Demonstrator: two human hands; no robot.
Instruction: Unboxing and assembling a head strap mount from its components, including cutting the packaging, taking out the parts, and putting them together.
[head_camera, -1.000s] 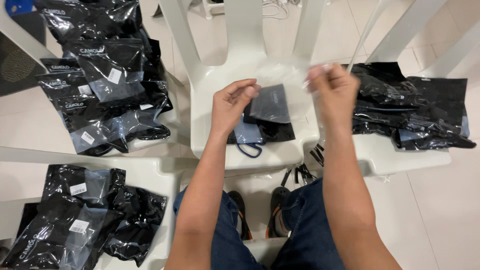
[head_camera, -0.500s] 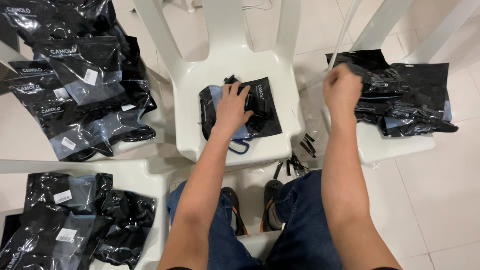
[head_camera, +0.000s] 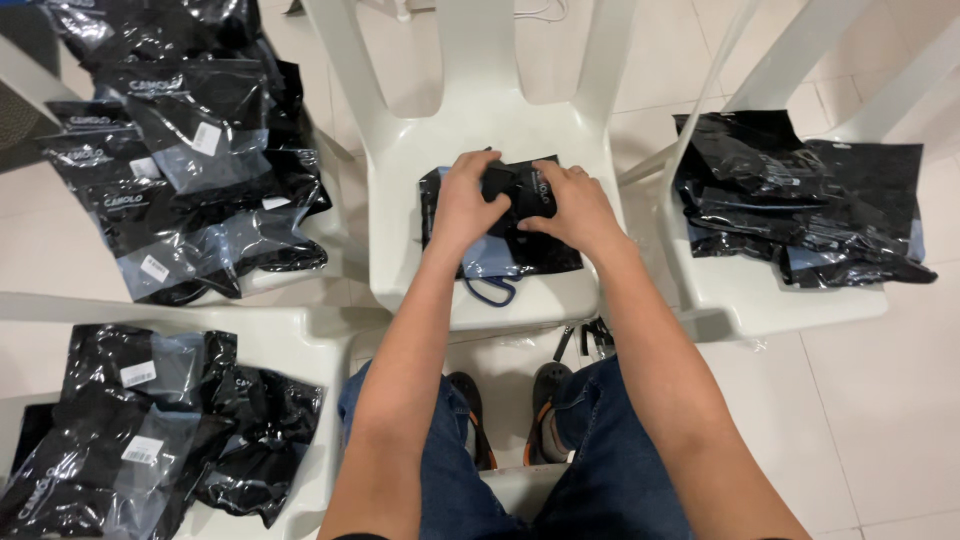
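Observation:
A black plastic packet (head_camera: 545, 245) with a clear blue-tinted part lies on the seat of the white plastic chair (head_camera: 480, 140) in front of me. My left hand (head_camera: 465, 200) presses on its left half, fingers curled over a small black item (head_camera: 497, 183) at the top. My right hand (head_camera: 575, 205) lies on its right half, fingertips touching that same black item. A dark blue loop (head_camera: 490, 290) sticks out from under the packet at the front of the seat.
A pile of black packets (head_camera: 190, 150) covers a chair at upper left, another pile (head_camera: 140, 420) a chair at lower left, and a stack (head_camera: 800, 200) a chair at right. My knees and sandalled feet (head_camera: 510, 410) are below, over a tiled floor.
My right hand came back from the stack at right and now rests on the packet. My left hand stayed on the packet, which had been put down on the seat.

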